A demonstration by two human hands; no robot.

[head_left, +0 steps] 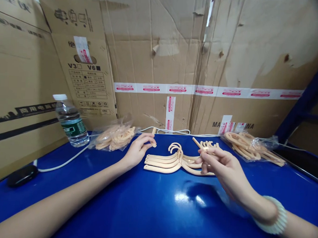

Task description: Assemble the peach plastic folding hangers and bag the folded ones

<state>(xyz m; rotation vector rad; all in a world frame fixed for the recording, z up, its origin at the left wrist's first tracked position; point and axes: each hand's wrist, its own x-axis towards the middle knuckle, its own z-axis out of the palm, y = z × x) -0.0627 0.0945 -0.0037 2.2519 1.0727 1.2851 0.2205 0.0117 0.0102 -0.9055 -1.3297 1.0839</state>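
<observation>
My left hand is closed in a pinch beside the left ends of the hangers. A slim beige hanger piece sticks up from its fingers, and a small pale end shows below the fingertips. Over the right side of the hangers, my right hand pinches a beige rod-like hanger piece that points up and left. Between the hands, several beige hangers lie nested on the blue table, their curved hooks toward the back. My right hand hides part of their right arms.
Plastic bags of beige hanger parts lie at back left and back right. More curved beige pieces sit behind my right hand. A water bottle, a black mouse-like object and a white cable are left. Cardboard walls the back.
</observation>
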